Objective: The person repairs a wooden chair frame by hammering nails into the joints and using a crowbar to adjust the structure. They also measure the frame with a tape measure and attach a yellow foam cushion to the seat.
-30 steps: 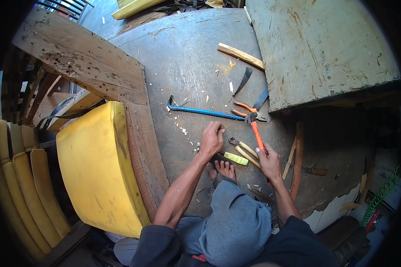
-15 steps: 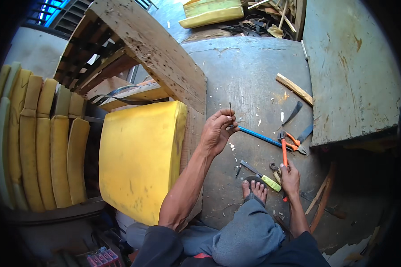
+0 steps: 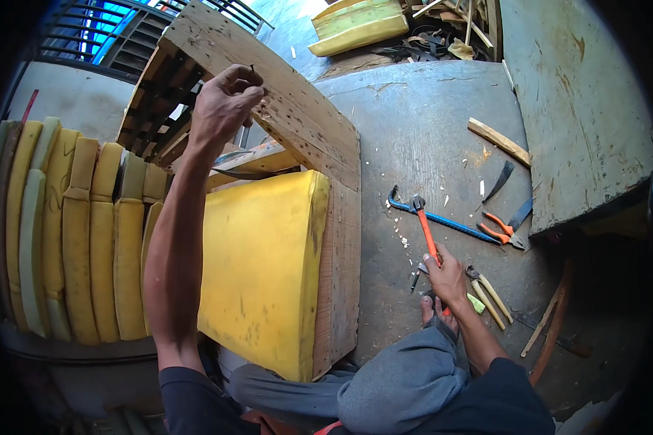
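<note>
Head view first: I see my left hand [image 3: 223, 101] raised to the slanted wooden frame [image 3: 290, 94], thumb and fingers pinched shut on a small dark nail [image 3: 252, 69] whose tip stands just at the top plank. My right hand [image 3: 448, 277] is low on the concrete floor [image 3: 421, 123], closed around the orange handle of a hammer [image 3: 426, 235], the head pointing away from me and resting beside a blue pry bar [image 3: 442, 217]. Orange pliers [image 3: 499, 230] lie further right, and a pale-handled tool [image 3: 492, 293] is just beside that hand. A yellow foam cushion [image 3: 257, 268] leans against the frame, with a row of foam pads [image 3: 72, 232] stacked on edge to its left.

I judge the step in hand to be setting the nail on the plank while the hammer is taken up. The next move would call for bringing the hammer across the cushion to the nail, keeping the nail upright and steady, and starting with light taps so that the pinching fingers are spared.
</note>
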Motion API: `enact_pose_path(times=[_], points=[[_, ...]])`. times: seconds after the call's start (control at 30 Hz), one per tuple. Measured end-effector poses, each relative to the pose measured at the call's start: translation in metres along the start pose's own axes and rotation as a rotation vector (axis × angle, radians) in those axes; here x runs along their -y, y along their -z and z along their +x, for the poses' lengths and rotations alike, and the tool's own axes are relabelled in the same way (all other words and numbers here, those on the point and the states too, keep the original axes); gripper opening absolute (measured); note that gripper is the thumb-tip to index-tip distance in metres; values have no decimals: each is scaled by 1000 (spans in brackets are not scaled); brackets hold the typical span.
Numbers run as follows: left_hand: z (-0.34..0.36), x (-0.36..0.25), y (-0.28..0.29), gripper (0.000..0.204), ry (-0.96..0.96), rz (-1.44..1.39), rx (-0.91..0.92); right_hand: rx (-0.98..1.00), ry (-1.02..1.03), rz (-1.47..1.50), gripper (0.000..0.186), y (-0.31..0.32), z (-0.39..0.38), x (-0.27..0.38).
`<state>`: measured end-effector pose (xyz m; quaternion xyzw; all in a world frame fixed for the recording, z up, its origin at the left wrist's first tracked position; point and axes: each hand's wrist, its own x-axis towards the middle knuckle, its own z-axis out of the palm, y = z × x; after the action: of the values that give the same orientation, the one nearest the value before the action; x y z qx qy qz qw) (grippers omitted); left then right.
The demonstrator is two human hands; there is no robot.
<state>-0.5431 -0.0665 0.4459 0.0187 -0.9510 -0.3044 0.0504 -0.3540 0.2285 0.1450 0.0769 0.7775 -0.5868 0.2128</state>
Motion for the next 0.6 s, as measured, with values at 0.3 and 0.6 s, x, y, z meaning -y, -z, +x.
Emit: enact_pose_path(times=[0.3, 0.6], points=[[41, 7, 30, 22, -245, 794, 88, 59, 219, 15, 38, -39, 8, 26], [31, 15, 30, 16, -393, 1017, 62, 44, 593, 320, 33, -46, 40, 137]])
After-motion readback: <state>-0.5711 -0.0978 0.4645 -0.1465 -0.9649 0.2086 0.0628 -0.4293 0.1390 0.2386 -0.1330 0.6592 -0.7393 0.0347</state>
